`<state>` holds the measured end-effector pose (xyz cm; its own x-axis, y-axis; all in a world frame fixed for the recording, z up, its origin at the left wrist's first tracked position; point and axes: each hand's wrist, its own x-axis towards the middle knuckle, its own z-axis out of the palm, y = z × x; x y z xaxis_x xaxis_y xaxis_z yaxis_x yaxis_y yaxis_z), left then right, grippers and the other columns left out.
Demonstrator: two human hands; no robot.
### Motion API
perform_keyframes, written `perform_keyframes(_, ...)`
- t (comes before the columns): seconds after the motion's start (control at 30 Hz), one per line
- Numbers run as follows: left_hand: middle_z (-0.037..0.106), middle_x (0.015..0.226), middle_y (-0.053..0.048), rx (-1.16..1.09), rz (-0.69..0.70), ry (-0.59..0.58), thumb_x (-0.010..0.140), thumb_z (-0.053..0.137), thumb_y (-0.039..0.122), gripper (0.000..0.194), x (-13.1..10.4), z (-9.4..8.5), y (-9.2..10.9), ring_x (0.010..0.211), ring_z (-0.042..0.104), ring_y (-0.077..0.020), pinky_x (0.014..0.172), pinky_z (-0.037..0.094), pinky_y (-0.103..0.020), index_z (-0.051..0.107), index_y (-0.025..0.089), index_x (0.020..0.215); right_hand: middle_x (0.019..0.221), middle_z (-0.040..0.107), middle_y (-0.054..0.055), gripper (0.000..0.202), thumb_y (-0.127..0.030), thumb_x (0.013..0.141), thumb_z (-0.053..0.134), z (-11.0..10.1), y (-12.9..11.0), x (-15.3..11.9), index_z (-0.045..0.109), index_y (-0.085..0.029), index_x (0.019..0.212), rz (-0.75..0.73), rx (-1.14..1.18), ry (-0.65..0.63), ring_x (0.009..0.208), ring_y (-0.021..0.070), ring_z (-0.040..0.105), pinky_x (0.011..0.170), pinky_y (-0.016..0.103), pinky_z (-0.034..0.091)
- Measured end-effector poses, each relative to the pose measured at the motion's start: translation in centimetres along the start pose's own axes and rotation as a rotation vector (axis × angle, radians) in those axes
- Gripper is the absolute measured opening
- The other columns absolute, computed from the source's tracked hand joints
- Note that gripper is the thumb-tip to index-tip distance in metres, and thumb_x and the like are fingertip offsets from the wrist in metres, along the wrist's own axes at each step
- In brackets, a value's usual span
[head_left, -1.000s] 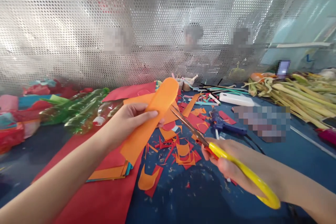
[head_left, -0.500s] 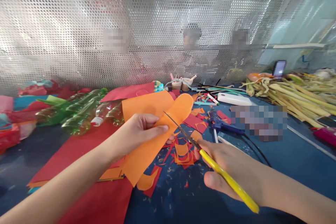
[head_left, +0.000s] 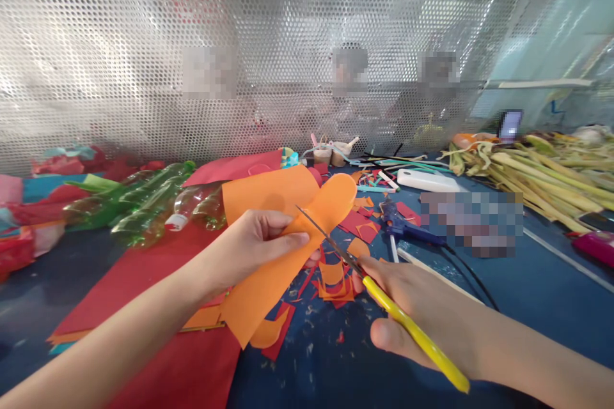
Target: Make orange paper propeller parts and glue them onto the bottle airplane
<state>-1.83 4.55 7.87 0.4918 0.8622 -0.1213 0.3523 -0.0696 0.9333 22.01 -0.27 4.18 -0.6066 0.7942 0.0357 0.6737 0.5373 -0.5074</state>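
Observation:
Between thumb and fingers, my left hand (head_left: 261,239) pinches a sheet of orange paper (head_left: 259,294), its upper right end cut to a rounded shape. My right hand (head_left: 407,307) grips scissors (head_left: 417,332) with yellow handles. Their dark blades lie across the orange paper near my left thumb, below the rounded end. Part of the lower blade is hidden by the paper. Beneath both hands lie orange and red paper scraps (head_left: 333,275), and a curved orange offcut (head_left: 268,332) rests close to the sheet's lower corner.
Red paper sheets (head_left: 139,294) cover the left side. Green plastic bottles (head_left: 158,204) lie behind them. A blue glue gun (head_left: 415,230) with a black cord is on the right, near a white case (head_left: 429,181) and dried stalks (head_left: 542,182). A perforated metal screen (head_left: 288,45) stands behind.
The scissors have shifted slightly left, their tips farther across the orange paper. The rounded end has tilted a little, and the sheet's lower corner has dropped slightly.

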Motion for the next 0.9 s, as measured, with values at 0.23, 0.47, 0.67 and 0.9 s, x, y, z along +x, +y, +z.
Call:
perform_keyframes(0.23, 0.075, 0.079, -0.004, 0.042, 0.022, -0.005, 0.08, 0.062, 0.041, 0.026, -0.01, -0.06, -0.24, 0.07, 0.068, -0.0202, 0.061, 0.054, -0.028, 0.075, 0.019, 0.081, 0.075, 0.061, 0.01, 0.086, -0.085, 0.074, 0.004, 0.14, -0.02, 0.05, 0.052, -0.017, 0.093, 0.007, 0.018, 0.016, 0.06, 0.0222, 0.053, 0.057, 0.033, 0.035)
perform_keyframes(0.47, 0.072, 0.07, -0.002, 0.097, 0.044, 0.018, 0.079, 0.062, 0.042, 0.026, 0.19, -0.12, -0.26, 0.066, 0.067, -0.0194, 0.058, 0.053, -0.027, 0.075, 0.019, 0.076, 0.073, 0.057, 0.007, 0.085, -0.089, 0.07, 0.007, -0.17, -0.44, 0.27, 0.049, -0.017, 0.089, 0.036, 0.1, 0.002, 0.055, 0.0168, 0.046, 0.053, 0.029, 0.032)
perform_keyframes(0.67, 0.073, 0.071, -0.003, 0.103, 0.044, 0.012, 0.078, 0.062, 0.042, 0.027, 0.14, -0.16, 0.16, 0.072, 0.068, -0.0215, 0.059, 0.053, -0.027, 0.074, 0.019, 0.073, 0.061, 0.047, 0.0, 0.075, -0.089, 0.071, 0.008, 0.39, -0.11, 0.46, 0.041, -0.021, 0.076, 0.028, 0.07, 0.043, 0.048, 0.0128, 0.032, 0.048, 0.027, 0.022)
perform_keyframes(0.9, 0.074, 0.071, -0.002, 0.063, 0.005, 0.028, 0.075, 0.065, 0.04, 0.024, 0.22, -0.3, 0.14, 0.07, 0.068, -0.0203, 0.061, 0.054, -0.027, 0.074, 0.018, 0.072, 0.055, 0.038, -0.005, 0.076, -0.092, 0.066, 0.015, 0.38, -0.08, 0.82, 0.041, -0.021, 0.074, 0.082, 0.134, 0.031, 0.045, 0.0101, 0.028, 0.045, 0.026, 0.016)
